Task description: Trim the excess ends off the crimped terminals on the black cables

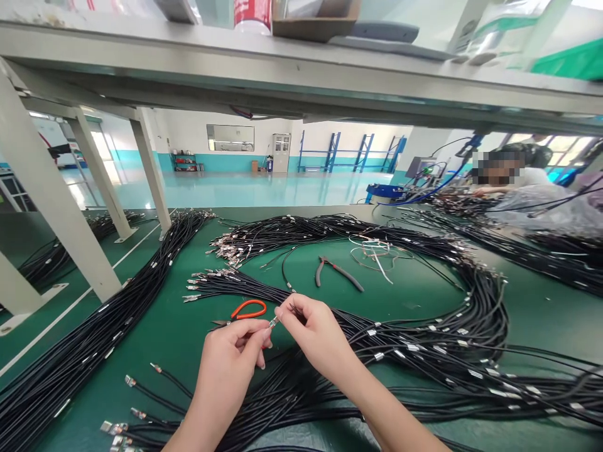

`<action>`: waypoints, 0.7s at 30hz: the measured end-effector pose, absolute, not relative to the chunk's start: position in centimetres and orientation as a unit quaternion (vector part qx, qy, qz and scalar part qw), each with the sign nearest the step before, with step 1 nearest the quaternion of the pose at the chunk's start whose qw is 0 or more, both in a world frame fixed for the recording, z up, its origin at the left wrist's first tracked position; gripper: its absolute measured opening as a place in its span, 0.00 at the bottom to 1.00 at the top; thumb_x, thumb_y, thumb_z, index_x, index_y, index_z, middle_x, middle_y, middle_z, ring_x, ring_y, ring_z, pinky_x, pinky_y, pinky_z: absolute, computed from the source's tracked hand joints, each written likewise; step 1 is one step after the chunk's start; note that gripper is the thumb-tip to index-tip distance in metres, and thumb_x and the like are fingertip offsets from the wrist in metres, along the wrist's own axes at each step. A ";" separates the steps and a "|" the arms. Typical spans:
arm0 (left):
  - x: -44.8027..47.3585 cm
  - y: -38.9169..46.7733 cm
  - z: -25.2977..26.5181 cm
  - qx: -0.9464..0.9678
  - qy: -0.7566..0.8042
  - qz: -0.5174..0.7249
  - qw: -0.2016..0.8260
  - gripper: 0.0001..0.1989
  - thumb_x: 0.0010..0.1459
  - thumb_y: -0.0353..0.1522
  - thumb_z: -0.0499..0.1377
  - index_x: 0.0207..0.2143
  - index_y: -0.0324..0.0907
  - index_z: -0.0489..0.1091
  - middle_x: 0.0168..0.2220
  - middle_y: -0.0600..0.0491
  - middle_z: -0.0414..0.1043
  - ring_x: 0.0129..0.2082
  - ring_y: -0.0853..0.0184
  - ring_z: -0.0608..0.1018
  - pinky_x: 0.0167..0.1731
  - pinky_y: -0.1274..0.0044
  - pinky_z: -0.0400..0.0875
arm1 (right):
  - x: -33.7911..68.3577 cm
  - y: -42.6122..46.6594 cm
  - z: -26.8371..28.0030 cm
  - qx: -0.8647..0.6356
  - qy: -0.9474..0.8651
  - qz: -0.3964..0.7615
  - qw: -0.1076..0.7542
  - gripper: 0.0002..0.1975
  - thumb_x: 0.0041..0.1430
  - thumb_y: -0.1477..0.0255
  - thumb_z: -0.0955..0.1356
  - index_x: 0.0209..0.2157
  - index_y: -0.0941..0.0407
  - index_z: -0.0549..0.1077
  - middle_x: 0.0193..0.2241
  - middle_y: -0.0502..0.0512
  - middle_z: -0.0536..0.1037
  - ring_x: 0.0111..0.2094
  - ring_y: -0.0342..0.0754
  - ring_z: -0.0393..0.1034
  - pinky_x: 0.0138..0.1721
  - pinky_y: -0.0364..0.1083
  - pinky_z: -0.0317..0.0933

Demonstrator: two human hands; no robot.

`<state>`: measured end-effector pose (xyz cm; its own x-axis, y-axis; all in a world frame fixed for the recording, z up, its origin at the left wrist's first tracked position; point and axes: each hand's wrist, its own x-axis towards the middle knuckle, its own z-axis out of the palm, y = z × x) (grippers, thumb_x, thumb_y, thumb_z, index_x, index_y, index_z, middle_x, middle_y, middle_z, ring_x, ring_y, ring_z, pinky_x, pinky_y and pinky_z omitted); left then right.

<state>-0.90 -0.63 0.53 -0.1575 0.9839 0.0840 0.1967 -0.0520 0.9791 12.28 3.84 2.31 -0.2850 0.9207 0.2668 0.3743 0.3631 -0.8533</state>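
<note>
Both of my hands meet over the middle of the bench, in front of a bundle of black cables (254, 287). Pinched between thumb and fingers of my left hand (230, 355) is one end of a small shiny connector (273, 322). My right hand (315, 328) is closed at the connector's other end, with thin dark wire showing by its fingers. Just beyond my left hand lies a cutting tool with an orange-red looped handle (249, 309), partly hidden. Grey-handled pliers (340, 275) rest farther back. More cables with metal-tipped ends (134, 386) lie by my left wrist.
A long cable bundle (146, 276) runs along the left beside white metal legs (101, 169). Overhead crosses a shelf beam (301, 66). White wire scraps (377, 254) lie behind the pliers. A co-worker (513, 172) sits at the far right near plastic sheeting (551, 210).
</note>
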 end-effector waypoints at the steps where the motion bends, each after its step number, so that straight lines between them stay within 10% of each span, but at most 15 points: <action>1: -1.0 -0.6 0.5 0.523 0.573 0.503 0.381 0.10 0.49 0.35 0.56 0.28 0.38 0.73 0.20 0.53 0.71 0.15 0.73 0.66 0.15 0.82 0.61 | 12.3 3.9 2.3 -0.446 -0.725 0.344 0.396 0.10 0.52 0.70 0.62 0.19 0.57 0.63 0.17 0.46 0.61 0.21 0.40 0.53 0.23 0.39 0.51; 11: -1.7 -1.0 1.0 0.596 0.547 0.568 0.153 0.07 0.49 0.33 0.57 0.29 0.44 0.74 0.34 0.50 0.72 0.35 0.63 0.72 0.34 0.77 0.65 | 12.9 4.5 2.4 -0.432 -0.743 0.364 0.359 0.12 0.52 0.70 0.61 0.18 0.58 0.60 0.18 0.45 0.57 0.22 0.40 0.50 0.23 0.40 0.48; 16: 0.6 -1.8 0.3 0.505 0.529 0.510 0.453 0.10 0.48 0.37 0.59 0.23 0.38 0.72 0.19 0.52 0.68 0.16 0.74 0.64 0.16 0.82 0.56 | 12.8 4.4 2.6 -0.434 -0.717 0.384 0.389 0.10 0.50 0.70 0.61 0.18 0.58 0.62 0.17 0.45 0.59 0.22 0.40 0.51 0.24 0.40 0.50; 21: 1.4 -1.0 -1.3 0.256 0.408 0.596 0.642 0.13 0.45 0.36 0.62 0.31 0.35 0.72 0.28 0.49 0.70 0.20 0.77 0.63 0.15 0.86 0.53 | 12.4 3.9 2.3 -0.442 -0.722 0.375 0.378 0.11 0.51 0.69 0.61 0.19 0.58 0.63 0.18 0.46 0.61 0.21 0.40 0.53 0.24 0.39 0.51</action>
